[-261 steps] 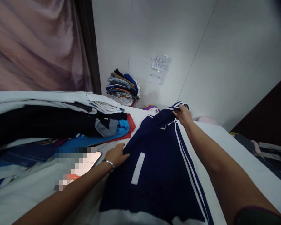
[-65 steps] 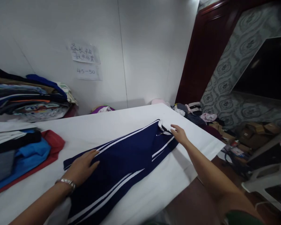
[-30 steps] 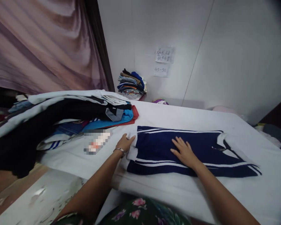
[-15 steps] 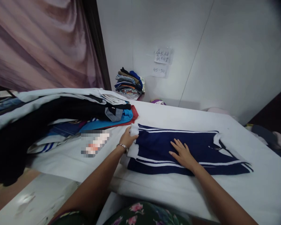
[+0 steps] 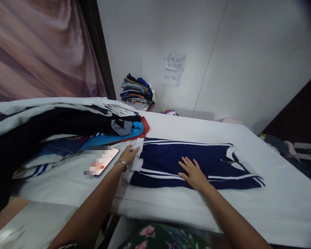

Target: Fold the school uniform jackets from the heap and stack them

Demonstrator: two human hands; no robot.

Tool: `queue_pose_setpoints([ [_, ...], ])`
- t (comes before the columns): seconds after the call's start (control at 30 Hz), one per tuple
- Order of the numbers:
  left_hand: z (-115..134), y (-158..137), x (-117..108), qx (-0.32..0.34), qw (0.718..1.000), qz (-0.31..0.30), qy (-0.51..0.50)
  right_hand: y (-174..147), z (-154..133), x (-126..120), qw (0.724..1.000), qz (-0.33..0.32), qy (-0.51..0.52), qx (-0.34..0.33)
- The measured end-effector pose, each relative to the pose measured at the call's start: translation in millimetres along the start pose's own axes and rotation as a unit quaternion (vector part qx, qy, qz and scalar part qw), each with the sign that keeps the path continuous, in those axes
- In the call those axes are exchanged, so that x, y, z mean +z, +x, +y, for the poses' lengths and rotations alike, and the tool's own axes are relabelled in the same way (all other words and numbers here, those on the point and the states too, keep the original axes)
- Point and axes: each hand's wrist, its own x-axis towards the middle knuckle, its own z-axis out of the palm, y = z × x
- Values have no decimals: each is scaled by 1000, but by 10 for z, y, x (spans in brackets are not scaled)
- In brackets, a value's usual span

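A navy jacket [image 5: 166, 157] with white stripes lies folded flat on the white-covered table [image 5: 197, 207]. Its white collar and a short bit of zip point right, and its white hem band points left. My left hand [image 5: 126, 155], wearing a bracelet, is at the hem band with thumb and fingers closed on its edge; some fingertips are hidden. Palm down, my right hand [image 5: 193, 173] rests on the middle of the jacket with fingers spread. A phone [image 5: 109, 160] with a lit, partly blurred screen lies just left of my left hand.
To the left, a heap of clothes [image 5: 67, 121] in black, white and blue hangs over the table edge. Against the wall stands a folded stack [image 5: 137, 91]. Paper notes [image 5: 173, 67] are stuck above it. More clothes [image 5: 295, 152] sit at the right.
The view has shifted, so the table's contents appear further left. My left hand has slid slightly outward along the hem band. My right hand stays flat on the jacket.
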Motion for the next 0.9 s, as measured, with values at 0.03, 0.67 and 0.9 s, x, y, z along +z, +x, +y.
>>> queue_pose_setpoints([
  [0.03,-28,-64,-37,3,1000,0,0,-7,0,-2,1000,12,9,3],
  [0.67,-174,-678,-14,108,986,13,129,481,-654,298,994,10,81,-74],
  [0.9,160,-795,-93,169,968,78,169,492,-618,328,991,19,114,-69],
])
